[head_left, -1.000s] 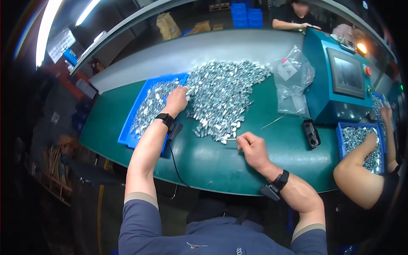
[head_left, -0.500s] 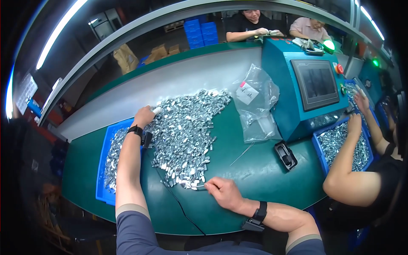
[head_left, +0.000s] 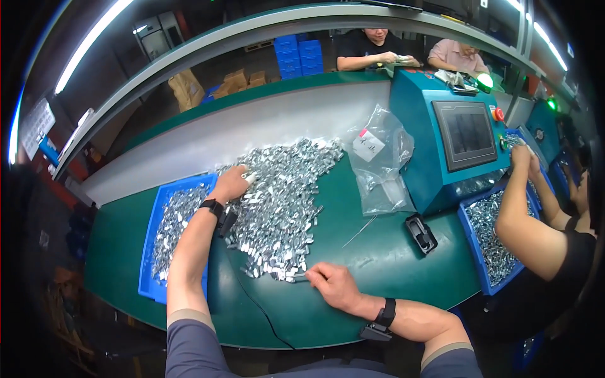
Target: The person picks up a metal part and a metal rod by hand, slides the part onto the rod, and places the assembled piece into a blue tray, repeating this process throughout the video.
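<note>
A broad pile of small shiny metal parts (head_left: 280, 195) lies loose on the green tabletop (head_left: 353, 252). At the pile's left edge, my left hand (head_left: 230, 184) reaches down with curled fingers; white covering shows at a fingertip. What those fingers pinch, if anything, is hidden. My right hand (head_left: 334, 286) rests by the pile's near tip, thumb and fingers closed on a slim grey piece (head_left: 299, 277) that points toward the parts. Beneath my left forearm stands a blue tray (head_left: 149, 277) holding more of these parts, partly covered by the arm.
Right of the pile are a clear plastic bag (head_left: 378, 167), a thin rod (head_left: 359, 232), a black case (head_left: 420, 234) and a teal machine (head_left: 413, 126) with a screen. At far right, a co-worker's arms (head_left: 529, 233) reach over blue trays (head_left: 482, 268). A black cable (head_left: 258, 296) crosses the table.
My left hand has shifted right and slightly nearer along the pile's edge. My right hand stays in place. The co-worker's hands at right have come together farther back.
</note>
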`<state>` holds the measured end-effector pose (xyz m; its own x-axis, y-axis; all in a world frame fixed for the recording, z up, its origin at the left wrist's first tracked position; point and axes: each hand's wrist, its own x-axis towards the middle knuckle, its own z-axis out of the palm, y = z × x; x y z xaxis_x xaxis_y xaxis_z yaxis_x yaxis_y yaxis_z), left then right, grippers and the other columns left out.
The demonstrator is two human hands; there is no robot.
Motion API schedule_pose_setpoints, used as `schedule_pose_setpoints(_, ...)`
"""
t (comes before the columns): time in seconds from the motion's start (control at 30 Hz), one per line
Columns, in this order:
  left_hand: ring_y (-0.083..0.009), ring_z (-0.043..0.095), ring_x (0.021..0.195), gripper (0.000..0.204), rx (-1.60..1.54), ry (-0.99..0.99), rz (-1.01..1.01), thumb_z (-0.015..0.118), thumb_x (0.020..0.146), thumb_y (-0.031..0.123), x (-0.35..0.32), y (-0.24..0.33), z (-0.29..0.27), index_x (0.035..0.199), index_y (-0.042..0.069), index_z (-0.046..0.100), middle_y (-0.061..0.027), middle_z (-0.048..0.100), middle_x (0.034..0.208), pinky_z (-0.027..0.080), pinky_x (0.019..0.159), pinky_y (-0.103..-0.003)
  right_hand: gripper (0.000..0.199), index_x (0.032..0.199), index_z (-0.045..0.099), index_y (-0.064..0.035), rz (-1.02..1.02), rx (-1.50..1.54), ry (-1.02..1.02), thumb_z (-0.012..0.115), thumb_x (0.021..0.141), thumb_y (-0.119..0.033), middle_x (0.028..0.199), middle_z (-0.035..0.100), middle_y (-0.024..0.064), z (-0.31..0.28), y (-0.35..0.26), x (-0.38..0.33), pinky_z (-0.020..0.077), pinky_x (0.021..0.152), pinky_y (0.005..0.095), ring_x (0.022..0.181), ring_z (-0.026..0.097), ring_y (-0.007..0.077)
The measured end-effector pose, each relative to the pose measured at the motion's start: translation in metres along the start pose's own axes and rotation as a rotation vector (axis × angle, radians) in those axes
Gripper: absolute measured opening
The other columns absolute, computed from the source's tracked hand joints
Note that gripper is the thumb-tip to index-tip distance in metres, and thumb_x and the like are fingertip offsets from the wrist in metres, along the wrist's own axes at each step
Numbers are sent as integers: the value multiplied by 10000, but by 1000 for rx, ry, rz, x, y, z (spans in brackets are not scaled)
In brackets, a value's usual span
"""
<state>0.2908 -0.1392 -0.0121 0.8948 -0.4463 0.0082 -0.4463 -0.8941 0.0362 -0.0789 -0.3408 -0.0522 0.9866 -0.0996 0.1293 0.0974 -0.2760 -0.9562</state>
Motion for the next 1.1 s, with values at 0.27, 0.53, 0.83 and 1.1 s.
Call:
schedule_pose_setpoints(0.27,-434,626,1161,460,-167,-10,243,537,1037,417,-61,44,-9,1254,30,659,-246,685,1225,491,997,-489,221,910,698,-3,-22,45,45,643,1011,-192,714,681,35,-10,4,15,490,641,286,691,619,96)
schedule_pose_setpoints(0.53,-390,612,1152,395,-282,11,225,652,1006,381,-163,51,-16,1253,74,684,-200,681,1201,477,1001,-457,253,896,694,-12,-31,102,3,654,1029,-223,700,651,-2,-1,11,11,423,592,247,652,545,55)
schedule_pose_setpoints(0.83,-316,667,923,250,-313,313,238,793,868,180,-306,74,-3,1097,94,743,-93,679,958,547,795,-414,274,916,690,-2,-27,135,-2,649,1041,-242,735,642,-10,-5,9,13,426,618,234,685,542,51)
schedule_pose_setpoints(1.1,-304,653,799,270,-287,306,356,771,868,96,-295,131,16,1130,104,706,-81,638,888,531,721,-422,270,929,691,-4,-10,218,41,633,1053,-237,760,648,-5,-7,13,12,446,637,235,703,556,58)
